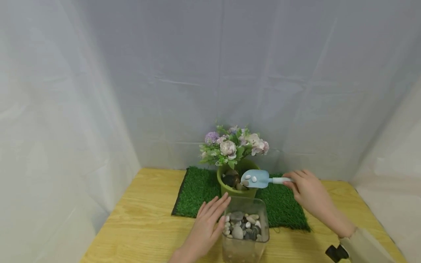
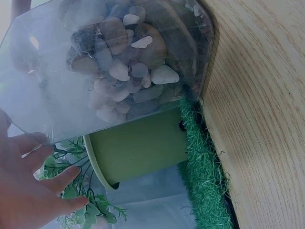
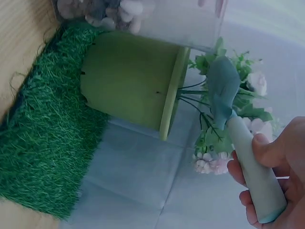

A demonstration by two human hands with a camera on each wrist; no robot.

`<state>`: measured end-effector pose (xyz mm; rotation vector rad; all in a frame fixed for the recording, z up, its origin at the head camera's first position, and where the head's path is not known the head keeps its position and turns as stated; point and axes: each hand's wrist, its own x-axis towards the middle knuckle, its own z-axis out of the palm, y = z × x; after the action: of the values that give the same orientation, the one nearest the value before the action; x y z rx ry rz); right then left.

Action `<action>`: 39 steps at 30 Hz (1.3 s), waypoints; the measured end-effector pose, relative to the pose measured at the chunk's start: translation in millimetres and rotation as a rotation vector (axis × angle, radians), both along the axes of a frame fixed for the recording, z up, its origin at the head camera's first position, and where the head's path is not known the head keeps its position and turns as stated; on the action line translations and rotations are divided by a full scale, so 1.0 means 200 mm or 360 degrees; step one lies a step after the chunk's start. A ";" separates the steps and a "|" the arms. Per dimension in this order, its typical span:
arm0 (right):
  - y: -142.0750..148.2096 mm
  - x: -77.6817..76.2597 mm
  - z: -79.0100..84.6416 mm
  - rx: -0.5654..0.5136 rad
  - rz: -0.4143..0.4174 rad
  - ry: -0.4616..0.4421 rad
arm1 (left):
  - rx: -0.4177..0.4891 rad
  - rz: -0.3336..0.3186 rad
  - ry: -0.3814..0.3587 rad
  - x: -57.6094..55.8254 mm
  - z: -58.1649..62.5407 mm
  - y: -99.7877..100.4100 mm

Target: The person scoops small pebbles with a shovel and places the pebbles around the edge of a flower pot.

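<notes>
My right hand (image 1: 310, 193) grips the pale handle of a light blue trowel (image 1: 260, 179). A few small pebbles (image 1: 254, 179) lie on the trowel's blade, which is over the rim of a green flowerpot (image 1: 224, 188). Stones sit inside the pot, and a bunch of pink, white and purple flowers (image 1: 228, 149) rises from it. In front of the pot stands a clear plastic container (image 1: 245, 252) partly filled with mixed pebbles (image 2: 164, 75). My left hand (image 1: 205, 224) is at the container's left side, its fingers fairly straight and spread in the left wrist view.
Under the pot lies a green artificial grass mat (image 1: 286, 210) on a light wooden table (image 1: 141, 208). Pale hanging sheets (image 1: 210, 73) enclose the back and both sides. A dark object (image 1: 337, 252) shows by the right sleeve.
</notes>
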<state>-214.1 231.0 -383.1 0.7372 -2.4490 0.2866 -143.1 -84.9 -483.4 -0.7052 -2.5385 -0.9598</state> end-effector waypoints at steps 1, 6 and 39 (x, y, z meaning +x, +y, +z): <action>-0.01 -0.01 0.00 0.0040 0.0010 0.0029 | -0.0004 0.0002 0.0000 0.00 0.00 0.00; -0.06 -0.06 -0.01 0.0221 0.0069 0.0247 | -0.0003 -0.0005 -0.0009 0.00 0.00 0.00; -0.21 -0.09 -0.05 0.0547 0.0245 0.0850 | 0.0031 -0.0016 -0.0050 0.00 0.01 0.00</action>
<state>-231.4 188.8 -394.0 1.0010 -1.9502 -0.2565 -142.5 -85.5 -481.9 -0.7037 -2.5513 -1.0048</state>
